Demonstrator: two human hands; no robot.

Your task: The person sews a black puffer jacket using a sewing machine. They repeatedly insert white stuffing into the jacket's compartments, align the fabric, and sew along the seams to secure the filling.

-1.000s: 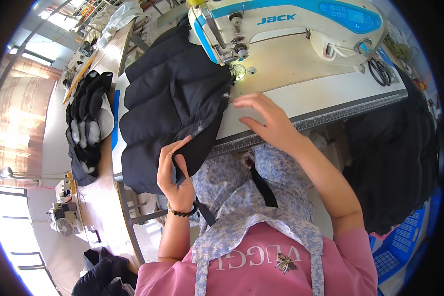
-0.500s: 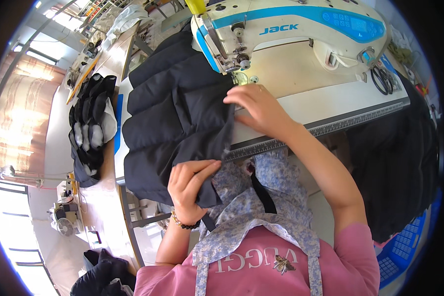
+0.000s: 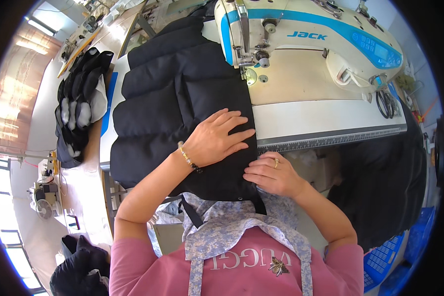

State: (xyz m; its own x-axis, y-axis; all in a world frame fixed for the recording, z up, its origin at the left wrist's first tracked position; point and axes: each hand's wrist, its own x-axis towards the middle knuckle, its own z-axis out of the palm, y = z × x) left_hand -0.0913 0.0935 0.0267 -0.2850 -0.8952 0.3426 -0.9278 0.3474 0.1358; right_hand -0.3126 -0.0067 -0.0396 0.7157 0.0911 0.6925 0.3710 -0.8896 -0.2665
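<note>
A black quilted padded garment piece lies across the sewing table, its long right edge running down from beside the needle of the white and blue sewing machine. My left hand rests flat on the fabric with spread fingers, near that edge. Lower down, past the table's front, my right hand has its fingers bent together at the fabric's edge and seems to pinch it; the thumb is hidden. The near end of the piece hangs over my flowered apron.
A ruler strip lines the table's front edge. Black scissors lie at the table's right end. Dark fabric hangs on the right above a blue basket. More black padded pieces lie on the left table.
My left hand has let go of the near corner and moved up onto the fabric. My right hand has come down from near the needle to the lower edge. The fabric lies flatter.
</note>
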